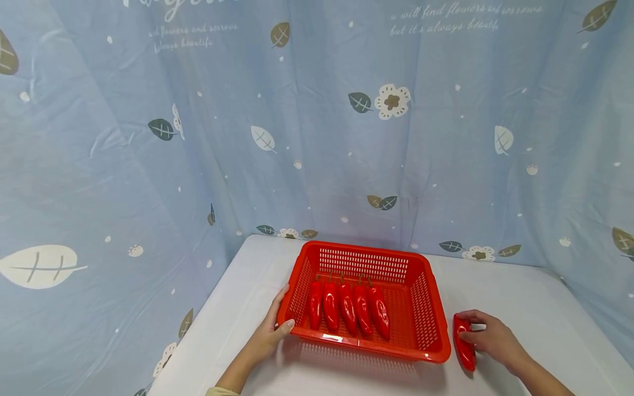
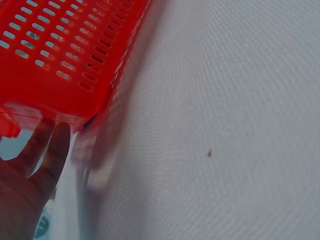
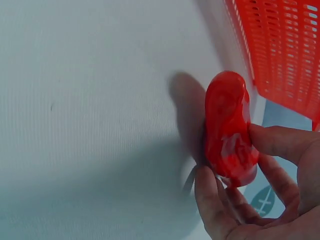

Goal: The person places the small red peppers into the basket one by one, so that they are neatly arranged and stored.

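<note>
A red plastic basket (image 1: 366, 345) with slotted walls stands on the white table, several red chili peppers (image 1: 348, 309) lying side by side in its left and middle part, green stems toward the back. My left hand (image 1: 269, 330) holds the basket's front left corner, thumb at the rim and fingers along the outer left side. To the right of the basket, my right hand (image 1: 492, 336) pinches another red chili pepper (image 1: 464, 344) between thumb and fingers. In the right wrist view that glossy pepper (image 3: 228, 125) is close to the table surface; whether it touches is unclear.
The white table (image 1: 223, 308) extends on both sides of the basket. A blue curtain (image 1: 322, 137) with leaf and flower prints hangs behind the table and along its sides. Inside the basket, the right part of the floor (image 1: 400, 313) is bare.
</note>
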A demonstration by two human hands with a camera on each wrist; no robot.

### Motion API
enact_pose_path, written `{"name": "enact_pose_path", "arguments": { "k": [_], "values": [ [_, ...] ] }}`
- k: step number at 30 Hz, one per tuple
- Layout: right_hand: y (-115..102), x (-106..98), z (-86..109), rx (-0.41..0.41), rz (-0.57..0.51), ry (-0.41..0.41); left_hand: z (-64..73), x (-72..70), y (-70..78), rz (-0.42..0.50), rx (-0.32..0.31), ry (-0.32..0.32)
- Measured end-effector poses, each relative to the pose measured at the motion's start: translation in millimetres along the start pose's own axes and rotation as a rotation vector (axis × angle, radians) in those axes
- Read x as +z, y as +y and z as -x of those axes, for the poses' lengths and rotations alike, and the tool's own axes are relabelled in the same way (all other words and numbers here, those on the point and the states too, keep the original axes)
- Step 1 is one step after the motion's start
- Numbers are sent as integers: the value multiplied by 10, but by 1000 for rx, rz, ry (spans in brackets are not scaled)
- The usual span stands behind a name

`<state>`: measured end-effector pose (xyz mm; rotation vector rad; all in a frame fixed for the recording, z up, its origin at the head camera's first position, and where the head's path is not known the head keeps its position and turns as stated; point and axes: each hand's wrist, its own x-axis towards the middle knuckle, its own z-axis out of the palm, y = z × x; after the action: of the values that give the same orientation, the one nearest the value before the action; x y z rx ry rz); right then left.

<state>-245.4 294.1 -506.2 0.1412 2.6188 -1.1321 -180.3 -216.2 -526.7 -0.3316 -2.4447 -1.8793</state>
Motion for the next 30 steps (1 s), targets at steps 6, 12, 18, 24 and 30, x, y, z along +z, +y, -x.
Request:
{"name": "enact_pose_path", "arguments": {
  "k": [6,12,18,24,30],
  "values": [
    [99,-99,-15,-6,41,19,-1,0,-7,6,-2,2],
    [233,-215,-51,31,51,32,3,-2,-13,11,-5,0],
    [278,-258,-88,38,35,28,1,0,-3,19,3,-6],
    [285,-248,-97,30,46,28,3,0,10,22,7,-9],
    [279,-239,-78,36,57,33,-1,-3,-3,25,10,-13]
  ]
}}
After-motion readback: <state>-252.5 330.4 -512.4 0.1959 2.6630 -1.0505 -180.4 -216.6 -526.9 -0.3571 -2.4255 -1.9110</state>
